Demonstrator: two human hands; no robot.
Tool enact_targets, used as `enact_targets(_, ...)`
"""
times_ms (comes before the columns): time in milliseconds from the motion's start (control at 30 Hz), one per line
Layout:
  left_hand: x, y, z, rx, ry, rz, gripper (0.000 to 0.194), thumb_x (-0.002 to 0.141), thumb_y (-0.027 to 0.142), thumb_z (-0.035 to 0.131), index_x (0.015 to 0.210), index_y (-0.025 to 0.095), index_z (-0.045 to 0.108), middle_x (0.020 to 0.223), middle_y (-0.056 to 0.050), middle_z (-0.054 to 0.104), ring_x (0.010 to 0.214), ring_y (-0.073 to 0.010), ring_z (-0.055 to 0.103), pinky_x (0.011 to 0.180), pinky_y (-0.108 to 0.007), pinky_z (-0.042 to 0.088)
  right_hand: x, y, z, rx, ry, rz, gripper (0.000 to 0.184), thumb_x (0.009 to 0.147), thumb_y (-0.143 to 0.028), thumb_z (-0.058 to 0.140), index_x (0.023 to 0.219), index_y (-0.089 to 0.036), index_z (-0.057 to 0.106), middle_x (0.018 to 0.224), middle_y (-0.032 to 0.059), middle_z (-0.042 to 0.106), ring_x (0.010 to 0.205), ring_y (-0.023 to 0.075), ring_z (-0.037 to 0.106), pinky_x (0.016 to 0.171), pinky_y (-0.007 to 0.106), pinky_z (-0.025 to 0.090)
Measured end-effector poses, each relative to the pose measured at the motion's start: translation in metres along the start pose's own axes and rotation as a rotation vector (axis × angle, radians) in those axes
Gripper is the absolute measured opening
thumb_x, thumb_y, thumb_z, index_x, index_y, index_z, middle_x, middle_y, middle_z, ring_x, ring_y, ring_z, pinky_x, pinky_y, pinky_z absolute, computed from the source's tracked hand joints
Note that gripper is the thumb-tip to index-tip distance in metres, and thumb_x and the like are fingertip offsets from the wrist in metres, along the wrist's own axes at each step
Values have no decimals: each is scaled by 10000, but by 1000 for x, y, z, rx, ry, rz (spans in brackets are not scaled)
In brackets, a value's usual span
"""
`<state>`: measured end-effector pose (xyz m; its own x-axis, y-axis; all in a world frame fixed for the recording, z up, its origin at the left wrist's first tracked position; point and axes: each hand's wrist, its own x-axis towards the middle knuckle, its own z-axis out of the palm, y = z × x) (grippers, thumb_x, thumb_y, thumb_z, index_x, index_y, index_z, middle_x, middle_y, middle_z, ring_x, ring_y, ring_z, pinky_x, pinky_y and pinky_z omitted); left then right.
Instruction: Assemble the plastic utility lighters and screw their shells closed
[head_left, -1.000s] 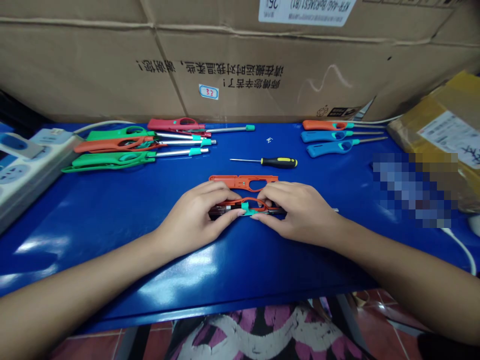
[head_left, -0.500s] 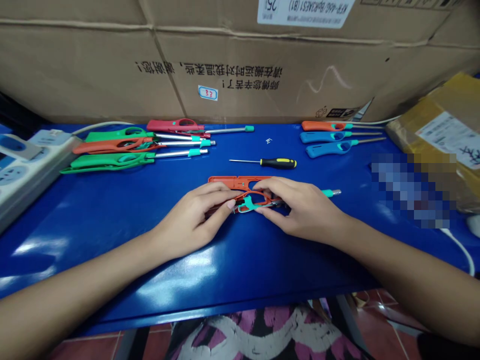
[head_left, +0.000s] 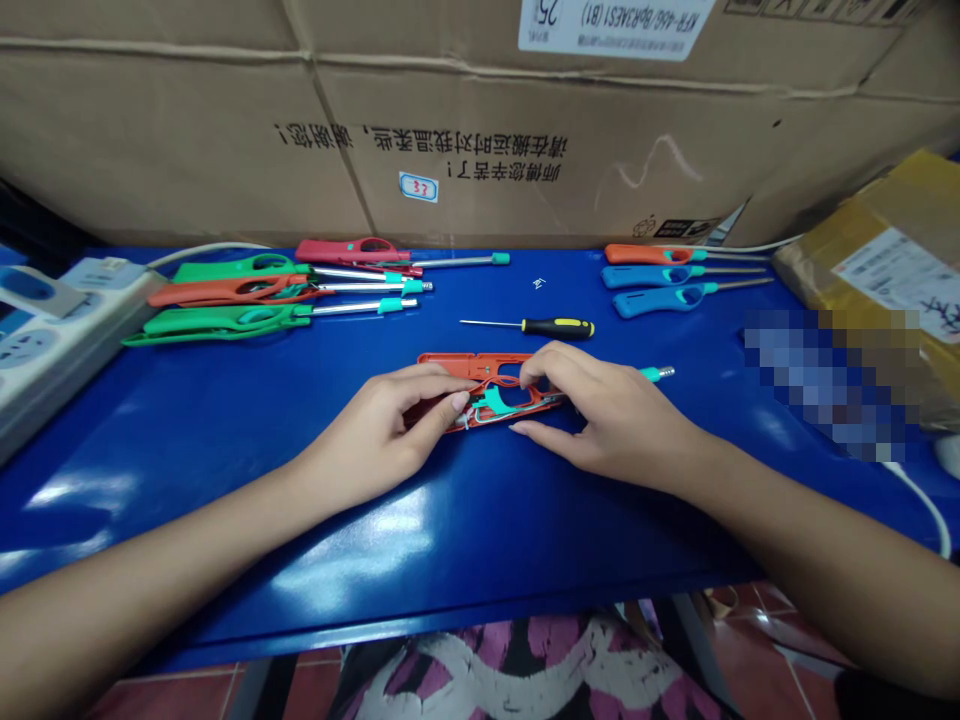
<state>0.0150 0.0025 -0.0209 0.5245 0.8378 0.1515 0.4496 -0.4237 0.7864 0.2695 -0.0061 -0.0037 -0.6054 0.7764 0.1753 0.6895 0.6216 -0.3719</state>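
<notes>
An opened orange lighter (head_left: 457, 420) with a long metal nozzle lies across the table before me, its inner parts and wires bare. Its turquoise trigger (head_left: 496, 402) sits between my hands. My left hand (head_left: 401, 418) is closed on the handle end, thumb and forefinger pinching near the trigger's left side. My right hand (head_left: 600, 405) curls over the front of the lighter, with its forefinger bent near the orange wire loop and its thumb below the lower edge. The loose orange shell half (head_left: 450, 363) rests just behind. The turquoise nozzle tip (head_left: 658, 374) shows beyond my right hand.
A screwdriver (head_left: 559, 327) lies behind the lighter. Several opened lighters (head_left: 225, 322) are at the left, and closed ones (head_left: 649, 276) at the right. A power strip (head_left: 82, 300) stands left, a taped parcel (head_left: 862, 250) right. A large cardboard box (head_left: 480, 110) walls the back.
My right thumb and forefinger have drawn back from the trigger and spread apart. The opened lighter has turned slightly, showing more of its inside. My left hand keeps its pinch.
</notes>
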Motion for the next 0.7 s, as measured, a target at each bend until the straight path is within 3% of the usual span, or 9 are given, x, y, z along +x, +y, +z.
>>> enact_targets(167, 0, 3, -4, -52, -14, -60, 265, 1000, 350, 555, 1044, 196, 765, 1003, -39, 736, 910, -180, 686, 780, -283, 518, 0, 4, -4, -50, 18, -53, 114, 979, -305, 598, 1004, -214, 533, 1067, 38, 637, 951, 183, 645, 752, 290, 473)
enact_targets(367, -1, 5, -4, 24, -18, -79, 269, 1002, 356, 547, 1052, 214, 770, 1027, -30, 740, 908, -174, 684, 762, -268, 514, -2, 8, -7, -334, 54, -42, 325, 920, -484, 670, 1051, -205, 566, 972, 24, 722, 780, 207, 689, 556, 293, 383)
enact_targets(500, -1, 4, -2, 75, -17, -16, 253, 1002, 327, 551, 1113, 234, 758, 1044, -22, 750, 887, -162, 686, 736, -255, 515, -3, 7, -9, -454, 51, 17, 405, 894, -605, 644, 893, -201, 615, 780, 9, 734, 626, 207, 672, 488, 299, 273)
enact_targets(700, -3, 5, -1, 130, -38, 2, 264, 993, 295, 544, 1125, 205, 754, 1004, -46, 750, 824, -165, 688, 676, -264, 518, -4, 4, -9, -489, 37, -123, 384, 941, -494, 637, 716, -182, 627, 670, 20, 697, 629, 202, 682, 531, 309, 285)
